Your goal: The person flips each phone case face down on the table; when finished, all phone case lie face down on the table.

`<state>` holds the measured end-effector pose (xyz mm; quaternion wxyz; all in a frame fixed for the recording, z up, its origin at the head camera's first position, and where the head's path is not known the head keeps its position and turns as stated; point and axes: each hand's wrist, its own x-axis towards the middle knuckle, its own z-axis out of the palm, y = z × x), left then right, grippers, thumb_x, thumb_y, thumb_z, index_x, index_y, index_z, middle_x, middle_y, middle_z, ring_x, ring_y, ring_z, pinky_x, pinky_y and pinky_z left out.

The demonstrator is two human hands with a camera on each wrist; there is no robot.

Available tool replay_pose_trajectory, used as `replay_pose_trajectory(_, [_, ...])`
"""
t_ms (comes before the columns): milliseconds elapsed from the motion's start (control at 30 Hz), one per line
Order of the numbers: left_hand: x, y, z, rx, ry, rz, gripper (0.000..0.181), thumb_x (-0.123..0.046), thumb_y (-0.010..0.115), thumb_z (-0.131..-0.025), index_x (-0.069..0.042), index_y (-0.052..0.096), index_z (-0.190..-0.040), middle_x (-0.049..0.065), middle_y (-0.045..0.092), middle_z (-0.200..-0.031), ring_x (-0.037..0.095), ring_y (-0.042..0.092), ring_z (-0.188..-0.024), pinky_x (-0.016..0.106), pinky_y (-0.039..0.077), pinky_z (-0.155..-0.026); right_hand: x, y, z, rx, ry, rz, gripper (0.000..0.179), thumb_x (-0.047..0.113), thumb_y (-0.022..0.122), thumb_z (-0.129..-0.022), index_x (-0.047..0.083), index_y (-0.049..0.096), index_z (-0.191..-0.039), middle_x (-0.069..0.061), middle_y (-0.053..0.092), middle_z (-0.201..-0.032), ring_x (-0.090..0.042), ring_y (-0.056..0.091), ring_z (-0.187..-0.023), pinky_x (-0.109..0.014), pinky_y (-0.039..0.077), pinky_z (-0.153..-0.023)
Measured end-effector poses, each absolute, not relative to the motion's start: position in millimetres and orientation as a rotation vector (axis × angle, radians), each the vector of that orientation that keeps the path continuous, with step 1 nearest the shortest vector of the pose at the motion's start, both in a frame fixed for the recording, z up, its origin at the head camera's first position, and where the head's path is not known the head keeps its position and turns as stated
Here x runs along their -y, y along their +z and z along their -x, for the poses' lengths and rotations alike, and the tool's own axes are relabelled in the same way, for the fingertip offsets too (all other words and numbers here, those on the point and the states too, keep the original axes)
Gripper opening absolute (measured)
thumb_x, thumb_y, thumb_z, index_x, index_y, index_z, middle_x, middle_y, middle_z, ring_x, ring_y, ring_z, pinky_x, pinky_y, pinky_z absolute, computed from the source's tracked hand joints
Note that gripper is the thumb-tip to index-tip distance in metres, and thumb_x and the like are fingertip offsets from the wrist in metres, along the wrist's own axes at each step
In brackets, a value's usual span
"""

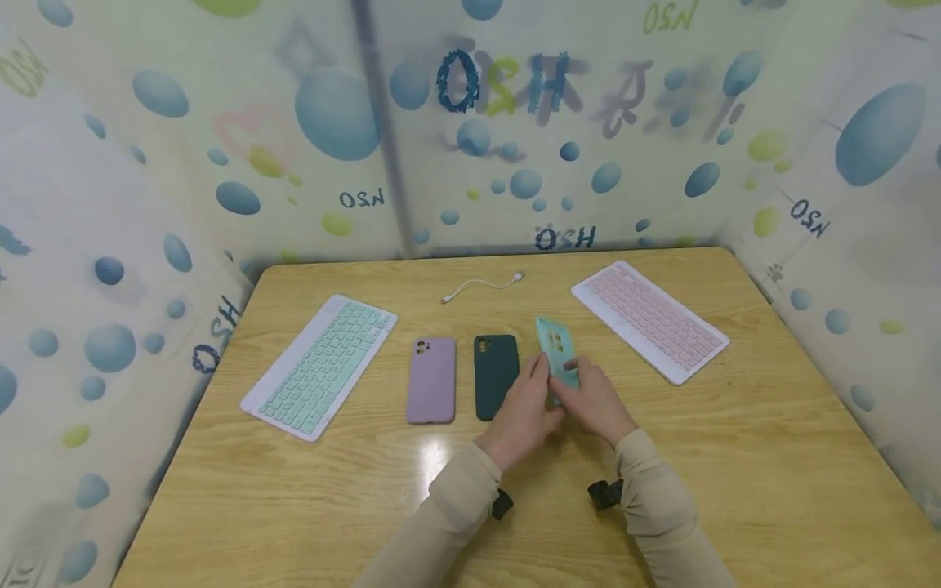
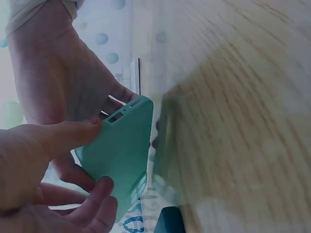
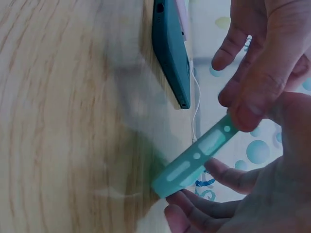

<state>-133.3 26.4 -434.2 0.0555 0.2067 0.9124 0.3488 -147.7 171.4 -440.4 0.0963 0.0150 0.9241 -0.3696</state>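
Both hands hold a mint-green phone case (image 1: 553,336), tilted up from the wooden table right of centre. The left hand (image 1: 524,415) grips it by its near left corner, thumb over the edge. On the other side the right hand (image 1: 597,402) has its fingers and thumb about the right edge. Port cutouts show along the short edge of the case (image 2: 127,145) in the left wrist view. In the right wrist view the slotted end of the case (image 3: 187,162) slants down close over the tabletop. Just left of the hands lies a dark green phone case (image 1: 495,371), partly covered by the left hand.
A purple phone case (image 1: 431,381) lies left of the dark green one. Farther left sits a white keyboard with mint keys (image 1: 323,367); at the right is one with pink keys (image 1: 650,322). A short white cable (image 1: 481,282) lies near the table's back edge (image 1: 353,262).
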Motion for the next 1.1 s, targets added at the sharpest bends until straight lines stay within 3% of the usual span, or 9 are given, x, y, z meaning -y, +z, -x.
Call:
replay_pose_trajectory(167, [-26.3,-437.1,133.9,-2.821,0.986,-0.658,0.066,-0.019,0.076,-0.087,0.007,0.046,-0.14,0.022,0.046,-0.141,0.029,0.056,-0.123,0.038,0.05,-0.101,-170.6,-440.5,146.3,-2.752,-1.035,-0.02,0.059,0.037,0.052,-0.097,-0.013,0.051,-0.129,-0.034,0.057,-0.127,-0.045,0.056,-0.118,-0.054,0.047,-0.098])
replay_pose_trajectory(367, [-27.1,-439.4,134.2,-2.805,1.041,-0.666,0.069,-0.017,0.076,-0.086,0.004,0.043,-0.143,0.022,0.051,-0.137,0.03,0.058,-0.121,0.04,0.052,-0.098,-169.8,-436.2,143.1,-2.759,-1.002,0.022,0.055,0.035,0.047,-0.1,-0.01,0.055,-0.13,-0.031,0.06,-0.127,-0.043,0.059,-0.116,-0.055,0.048,-0.097])
replay_pose_trajectory(500, [-28.6,-440.4,134.2,-2.786,1.073,-0.695,0.071,-0.015,0.076,-0.087,0.002,0.04,-0.145,0.018,0.059,-0.13,0.027,0.06,-0.117,0.037,0.053,-0.096,-170.0,-432.8,141.2,-2.743,-1.019,0.05,0.048,0.032,0.044,-0.102,-0.007,0.058,-0.128,-0.023,0.067,-0.109,-0.03,0.065,-0.091,-0.044,0.054,-0.079])
replay_pose_trajectory(600, [-30.3,-440.6,134.2,-2.77,1.092,-0.723,0.073,-0.013,0.075,-0.087,0.001,0.038,-0.147,0.015,0.06,-0.13,0.024,0.059,-0.117,0.035,0.052,-0.096,-170.4,-430.7,140.0,-2.709,-1.07,0.056,0.042,0.027,0.041,-0.104,-0.005,0.058,-0.125,-0.014,0.064,-0.09,-0.021,0.056,-0.071,-0.033,0.048,-0.062])
replay_pose_trajectory(800, [-36.0,-443.2,134.9,-2.73,1.154,-0.728,0.069,-0.007,0.074,-0.086,-0.003,0.037,-0.145,0.012,0.058,-0.133,0.022,0.058,-0.12,0.033,0.053,-0.095,-172.5,-428.0,137.0,-2.661,-1.158,0.043,0.037,0.022,0.034,-0.105,-0.004,0.054,-0.123,-0.007,0.053,-0.071,-0.016,0.046,-0.056,-0.028,0.039,-0.049])
replay_pose_trajectory(867, [-37.9,-444.1,134.7,-2.708,1.156,-0.701,0.071,-0.008,0.074,-0.086,-0.003,0.035,-0.146,0.013,0.055,-0.138,0.023,0.058,-0.123,0.034,0.053,-0.096,-173.6,-428.3,136.3,-2.671,-1.186,0.038,0.039,0.021,0.033,-0.105,-0.004,0.049,-0.131,-0.012,0.059,-0.077,-0.017,0.051,-0.059,-0.029,0.042,-0.05])
replay_pose_trajectory(933, [-39.6,-444.5,134.2,-2.696,1.139,-0.678,0.074,-0.008,0.073,-0.087,-0.002,0.033,-0.149,0.016,0.052,-0.143,0.025,0.056,-0.126,0.036,0.052,-0.099,-174.9,-428.7,135.8,-2.694,-1.223,0.041,0.042,0.019,0.033,-0.105,-0.005,0.041,-0.139,-0.023,0.066,-0.095,-0.023,0.062,-0.072,-0.032,0.05,-0.057])
replay_pose_trajectory(1033, [-42.0,-445.2,133.1,-2.691,1.101,-0.669,0.074,-0.01,0.073,-0.087,0.001,0.034,-0.149,0.02,0.05,-0.144,0.028,0.056,-0.127,0.037,0.052,-0.1,-177.4,-430.1,135.3,-2.713,-1.261,0.032,0.049,0.015,0.034,-0.104,-0.004,0.027,-0.149,-0.036,0.056,-0.128,-0.037,0.066,-0.102,-0.04,0.057,-0.074])
replay_pose_trajectory(1100, [-43.4,-446.0,132.6,-2.708,1.063,-0.686,0.07,-0.012,0.073,-0.088,0.002,0.038,-0.147,0.022,0.051,-0.142,0.03,0.056,-0.126,0.038,0.052,-0.099,-179.2,-430.7,135.1,-2.706,-1.27,0.017,0.053,0.013,0.033,-0.104,-0.004,0.02,-0.152,-0.038,0.048,-0.138,-0.042,0.062,-0.113,-0.044,0.057,-0.082])
